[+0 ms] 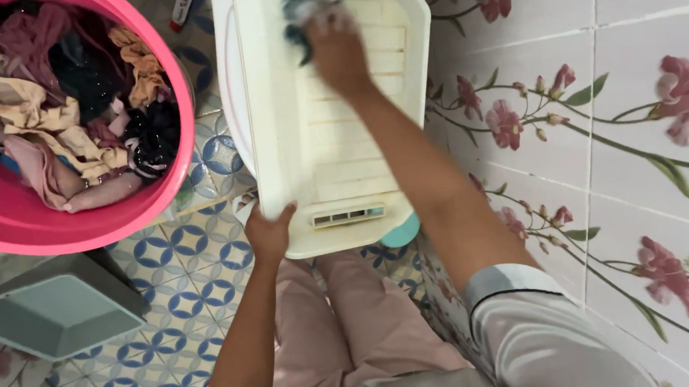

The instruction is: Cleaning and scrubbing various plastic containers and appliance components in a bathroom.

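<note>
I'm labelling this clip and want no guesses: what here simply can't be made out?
- Head view: the dark cloth under the right hand is motion-blurred; its kind is unclear.
- The right hand's grip is hidden by its own back.
- The round pink plastic tub is cut off by the left and top edges.
- The cream ribbed plastic washboard hides what lies beneath it; the left hand holds its near edge.

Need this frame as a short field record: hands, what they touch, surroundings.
left hand: grips the near edge of the washboard
right hand: presses a dark cloth on the far end of the washboard
washboard: cream plastic, ribbed, held tilted over the knees
pink tub: to the left, full of mixed clothes
grey stool: on the floor, lower left
wall: floral tiles, right
</note>
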